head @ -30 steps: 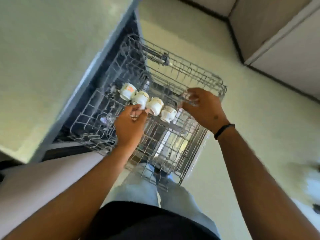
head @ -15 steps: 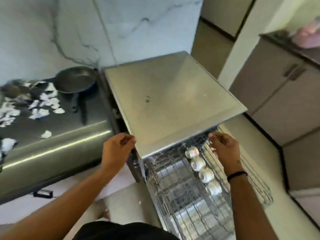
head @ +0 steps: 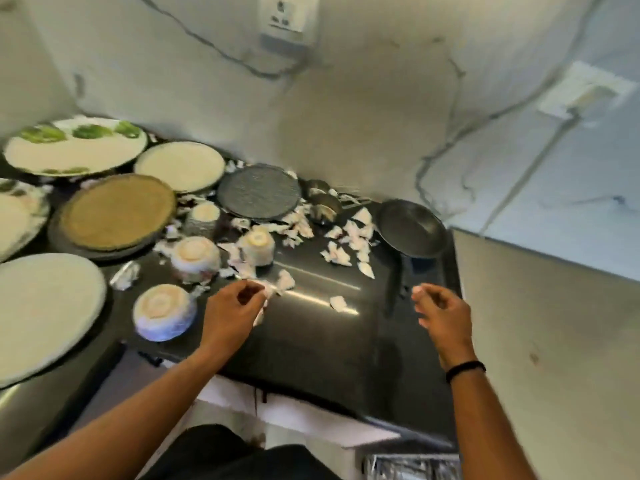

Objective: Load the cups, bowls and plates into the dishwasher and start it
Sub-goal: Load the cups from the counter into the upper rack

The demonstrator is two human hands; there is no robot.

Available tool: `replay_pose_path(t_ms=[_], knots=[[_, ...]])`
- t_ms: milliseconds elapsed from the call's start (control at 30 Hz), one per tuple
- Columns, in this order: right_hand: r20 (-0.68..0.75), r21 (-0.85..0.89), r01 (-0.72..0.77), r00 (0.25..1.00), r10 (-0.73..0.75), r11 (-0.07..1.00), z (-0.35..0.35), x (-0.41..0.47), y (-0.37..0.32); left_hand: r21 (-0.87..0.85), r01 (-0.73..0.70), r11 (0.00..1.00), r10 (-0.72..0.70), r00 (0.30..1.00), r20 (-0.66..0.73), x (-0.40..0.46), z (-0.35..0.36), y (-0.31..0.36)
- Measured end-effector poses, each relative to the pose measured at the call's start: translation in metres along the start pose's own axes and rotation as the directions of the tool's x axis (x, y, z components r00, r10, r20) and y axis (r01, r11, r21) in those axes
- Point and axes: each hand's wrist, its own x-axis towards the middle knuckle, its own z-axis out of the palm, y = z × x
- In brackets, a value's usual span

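Black bench [head: 311,337] under marble wall, plates [head: 117,211] and upturned bowls [head: 164,311] far left, my left hand [head: 230,311] and right hand [head: 445,315] hovering, grip loosely curled, empty.

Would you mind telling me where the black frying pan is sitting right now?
In the head view, the black frying pan sits at the right rear of the dark counter, near the wall, with white scraps to its left and its handle pointing toward the right hand.

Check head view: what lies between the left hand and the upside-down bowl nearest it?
Head view: nothing. Only a short strip of bare dark counter separates the left hand from the upside-down bowl.
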Motion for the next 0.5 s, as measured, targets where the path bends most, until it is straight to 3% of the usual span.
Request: replay_pose_path(t_ms=[133,300,500], knots=[[0.182,-0.089,0.042,0.983,-0.026,0.995,0.077,0.021,-0.023,-0.031,0.125,0.992,-0.128,0.987,-0.102,0.024,-0.035,-0.031],[0.407,-0.221,0.151,0.912,-0.050,0.964,0.154,0.026,-0.051,-0.147,0.174,0.974,-0.192,0.974,-0.120,0.035,-0.041,-0.040],[0.544,-0.294,0.260,0.837,-0.063,0.920,0.217,0.033,-0.086,-0.281,0.227,0.933,-0.256,0.964,-0.070,0.056,-0.029,-0.028]])
